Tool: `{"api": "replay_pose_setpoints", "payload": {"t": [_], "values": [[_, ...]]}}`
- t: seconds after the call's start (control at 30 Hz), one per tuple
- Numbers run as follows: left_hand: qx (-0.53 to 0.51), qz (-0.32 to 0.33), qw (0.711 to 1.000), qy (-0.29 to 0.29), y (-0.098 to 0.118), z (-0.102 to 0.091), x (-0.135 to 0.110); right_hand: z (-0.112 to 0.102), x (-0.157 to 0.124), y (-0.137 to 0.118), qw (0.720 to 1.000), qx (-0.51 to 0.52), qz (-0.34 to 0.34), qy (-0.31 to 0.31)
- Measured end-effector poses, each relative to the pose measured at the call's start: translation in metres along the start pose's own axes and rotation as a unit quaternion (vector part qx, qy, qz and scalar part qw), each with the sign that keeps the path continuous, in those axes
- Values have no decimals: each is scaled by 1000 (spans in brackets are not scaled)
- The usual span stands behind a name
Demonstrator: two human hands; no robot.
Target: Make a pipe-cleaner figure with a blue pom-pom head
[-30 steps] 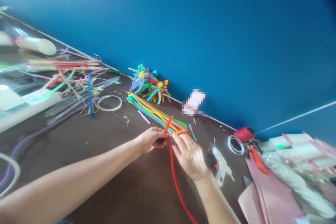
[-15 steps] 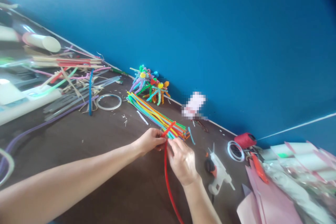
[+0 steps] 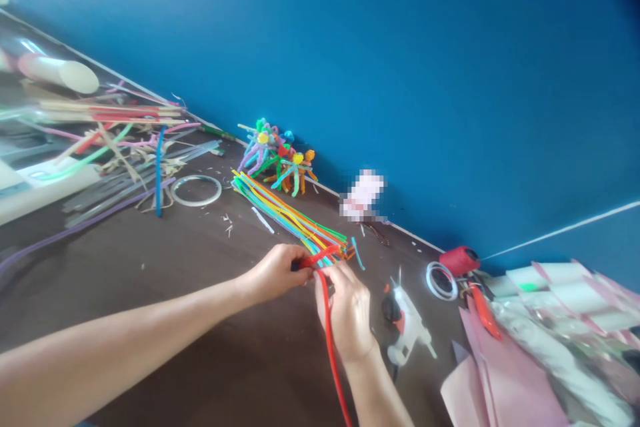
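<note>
The left hand [image 3: 274, 273] is closed around the near end of a bundle of multicoloured pipe cleaners [image 3: 290, 217], which lies slanted on the dark brown table [image 3: 150, 280], just in from the back edge. The right hand [image 3: 347, 310] is also closed, pinching a red pipe cleaner [image 3: 329, 340] where it crosses the bundle, and the long free end hangs down past the front of the hand. Beyond the bundle, pipe-cleaner figures [image 3: 277, 163] stand against the blue wall [image 3: 400, 80] along the back edge. A white glue gun [image 3: 405, 323] lies just right of the right hand. A clear tape ring [image 3: 196, 190] sits to the left of the bundle. Towards the right end of the back edge are a red spool [image 3: 459, 260] and pink paper [image 3: 500, 380].
</note>
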State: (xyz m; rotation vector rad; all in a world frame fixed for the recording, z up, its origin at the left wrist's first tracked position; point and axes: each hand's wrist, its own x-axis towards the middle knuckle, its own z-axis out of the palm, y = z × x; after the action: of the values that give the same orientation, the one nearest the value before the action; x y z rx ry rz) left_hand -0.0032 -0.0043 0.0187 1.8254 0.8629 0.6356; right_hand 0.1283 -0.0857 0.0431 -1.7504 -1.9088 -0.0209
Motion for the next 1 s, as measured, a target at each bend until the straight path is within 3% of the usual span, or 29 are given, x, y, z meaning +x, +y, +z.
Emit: {"api": "replay_pose_setpoints", "payload": {"t": [0.13, 0.3, 0.4, 0.53, 0.73, 0.83, 1.0], "values": [[51, 43, 998, -8, 5, -3, -3, -6, 5, 1, 996, 75, 47, -13], [57, 107, 992, -36, 4, -6, -4, -16, 10, 4, 969, 198, 119, -93], [13, 69, 996, -63, 4, -6, -3, -13, 11, 5, 961, 217, 144, -98], [-51, 13, 993, -106, -1, -5, 1, -2, 8, 6, 970, 192, 129, -70], [-116, 4, 978, -174, -8, -6, 5, 2, 5, 7, 969, 206, 117, -68], [-70, 16, 985, -154, -7, -6, 4, 1, 7, 7, 954, 256, 135, -80], [12, 32, 997, -75, -6, -1, 0, 3, 7, 7, 930, 319, 162, -89]]}}
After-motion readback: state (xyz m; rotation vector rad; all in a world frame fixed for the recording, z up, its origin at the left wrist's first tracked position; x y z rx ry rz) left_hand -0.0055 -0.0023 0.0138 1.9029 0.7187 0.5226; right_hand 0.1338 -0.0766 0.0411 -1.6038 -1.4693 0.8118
